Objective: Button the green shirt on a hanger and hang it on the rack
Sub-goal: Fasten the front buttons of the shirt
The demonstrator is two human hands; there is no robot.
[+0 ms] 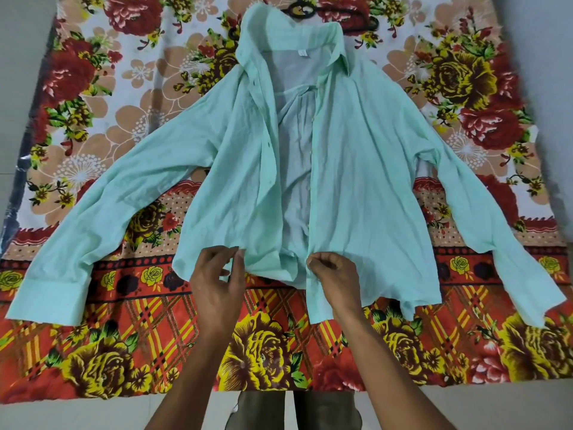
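Note:
The pale green shirt [366, 169] lies flat and unbuttoned on a flowered blanket, collar away from me, sleeves spread to both sides. Its front is open, showing the inner back panel. A dark hanger [356, 21] lies at the collar, mostly hidden under the shirt. My left hand [217, 283] hovers at the lower edge of the left front panel, fingers apart, thumb and forefinger touching the cloth edge. My right hand [333, 274] pinches the button edge of the right front panel near the hem. No rack is in view.
The red, yellow and white flowered blanket [124, 352] covers the pale tiled floor [93, 417]. Bare floor shows at the left, right and near edges. My legs in dark trousers [294, 411] are at the bottom centre.

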